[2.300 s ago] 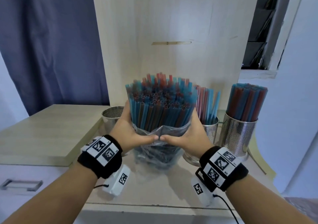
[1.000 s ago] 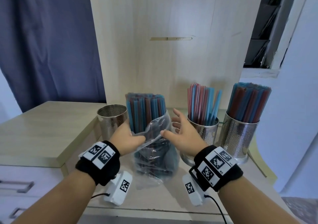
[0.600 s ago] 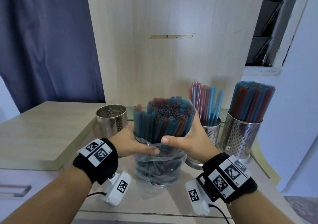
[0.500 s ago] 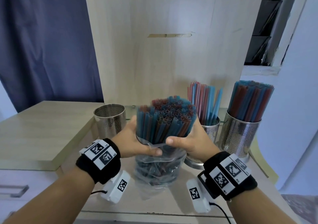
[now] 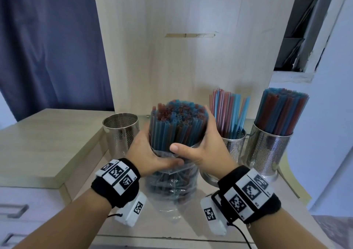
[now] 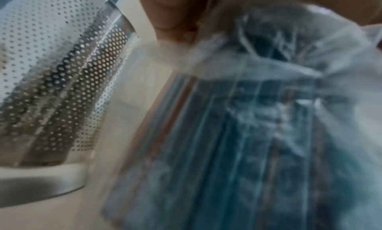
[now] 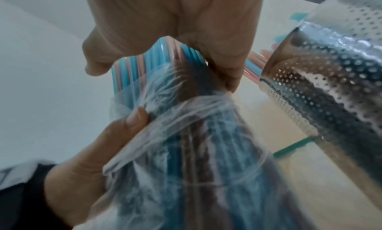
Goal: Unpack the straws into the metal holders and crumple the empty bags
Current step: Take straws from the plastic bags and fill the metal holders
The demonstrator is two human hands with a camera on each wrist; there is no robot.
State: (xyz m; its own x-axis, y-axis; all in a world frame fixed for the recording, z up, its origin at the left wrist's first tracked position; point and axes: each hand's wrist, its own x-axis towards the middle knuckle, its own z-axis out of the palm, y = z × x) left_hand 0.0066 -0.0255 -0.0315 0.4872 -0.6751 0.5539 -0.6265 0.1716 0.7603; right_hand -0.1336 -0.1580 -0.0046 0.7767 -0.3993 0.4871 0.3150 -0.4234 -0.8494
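Observation:
A thick bundle of blue and red straws [image 5: 177, 126] stands upright in a clear plastic bag [image 5: 172, 180] on the desk, its upper half bare above the bag's bunched rim. My left hand [image 5: 152, 153] grips the bag at the rim on the bundle's left, its thumb [image 7: 134, 119] pressing a fold of the bag [image 7: 186, 135]. My right hand [image 5: 198, 147] wraps round the bare straws [image 7: 132, 66] from the right, thumb in front. An empty perforated metal holder [image 5: 121, 132] stands just left of my left hand and shows close up as the holder [image 6: 57, 86].
Behind my right hand a second holder [image 5: 234, 145] has thin straws, and a third holder [image 5: 267, 153] at the far right is packed full. A loose teal straw [image 7: 293, 147] lies by a holder's base. A wooden panel [image 5: 191, 57] rises close behind; a raised desk step [image 5: 47, 143] lies left.
A second ago my right hand was open beside the bag; it has since closed round the straws. The bag's rim has slid lower and more of the bundle shows.

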